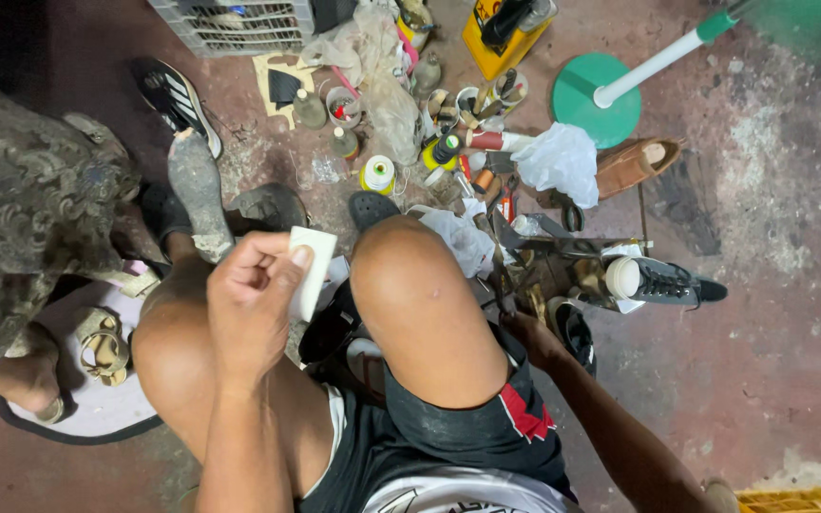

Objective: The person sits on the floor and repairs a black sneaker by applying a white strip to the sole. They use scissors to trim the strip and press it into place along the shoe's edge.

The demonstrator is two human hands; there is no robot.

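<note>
My left hand (254,294) is raised above my left knee and pinches a small white rectangular block (312,269) between thumb and fingers. My right hand (522,328) reaches down past my right knee (410,285) into a cluttered tool tray (563,261); its fingers are hidden behind the knee, so its grip cannot be made out. A dark shoe (334,328) lies between my legs, partly covered.
Bottles, thread spools and tins (429,133) crowd the floor ahead. A black sneaker (175,100), a brown shoe (637,163), a high-top sneaker (662,282), a green stand base (596,100) and a wire crate (239,24) lie around. Another person sits at left (21,218).
</note>
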